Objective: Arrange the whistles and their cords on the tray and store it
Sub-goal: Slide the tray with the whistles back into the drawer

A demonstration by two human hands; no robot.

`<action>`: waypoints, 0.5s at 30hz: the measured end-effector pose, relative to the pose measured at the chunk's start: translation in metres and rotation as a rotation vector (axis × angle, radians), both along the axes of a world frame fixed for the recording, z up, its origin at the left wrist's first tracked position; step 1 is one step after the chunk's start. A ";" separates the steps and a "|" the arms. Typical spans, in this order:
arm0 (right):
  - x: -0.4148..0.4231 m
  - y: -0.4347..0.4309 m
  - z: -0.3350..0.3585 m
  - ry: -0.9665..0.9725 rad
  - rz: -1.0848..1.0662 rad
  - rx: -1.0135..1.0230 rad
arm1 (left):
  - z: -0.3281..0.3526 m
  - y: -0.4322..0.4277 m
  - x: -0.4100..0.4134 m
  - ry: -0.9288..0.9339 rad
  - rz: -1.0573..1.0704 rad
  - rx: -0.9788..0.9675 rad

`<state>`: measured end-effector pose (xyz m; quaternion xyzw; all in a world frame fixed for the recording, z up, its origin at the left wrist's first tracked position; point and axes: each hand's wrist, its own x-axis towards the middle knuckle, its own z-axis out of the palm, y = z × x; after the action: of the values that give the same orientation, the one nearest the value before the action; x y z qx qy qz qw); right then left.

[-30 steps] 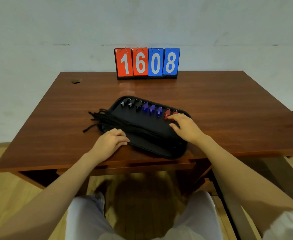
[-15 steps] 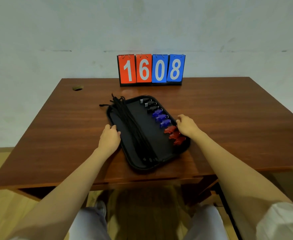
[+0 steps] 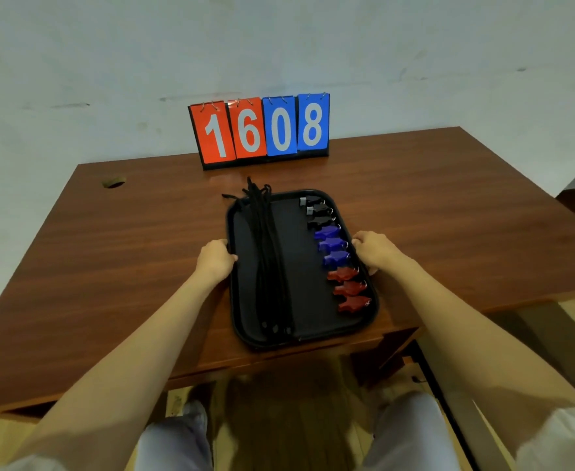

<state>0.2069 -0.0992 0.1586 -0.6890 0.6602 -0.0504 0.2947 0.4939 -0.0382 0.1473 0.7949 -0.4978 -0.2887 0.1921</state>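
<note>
Gripping tray [image 3: 299, 329] sides, left hand [image 3: 215, 259], right hand [image 3: 374, 250], fingertips hidden

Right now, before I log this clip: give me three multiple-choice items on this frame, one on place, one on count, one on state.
1. Where do the whistles lie on the tray?
A. along its right side
B. along its left side
C. at its near end

2. How many blue whistles?
A. two
B. three
C. five

3. What are the hands doing?
A. resting on the table
B. lifting the cords
C. holding the tray's long sides

Key:
1 A, the row runs down the right rim.
2 B, three sit between black and red ones.
3 C, left hand and right hand each meet a rim.
</note>
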 end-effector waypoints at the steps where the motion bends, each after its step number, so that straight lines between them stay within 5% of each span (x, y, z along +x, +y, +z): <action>1: -0.006 0.003 0.001 0.001 0.002 0.016 | 0.001 0.000 -0.006 0.002 -0.008 -0.004; 15: -0.116 0.066 -0.003 -0.027 -0.286 -0.033 | 0.008 0.021 -0.117 0.280 -0.123 0.021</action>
<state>0.0912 -0.0335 0.1552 -0.5919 0.7467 -0.1121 0.2822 0.3773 -0.0171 0.1553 0.7169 -0.5109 -0.4132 0.2331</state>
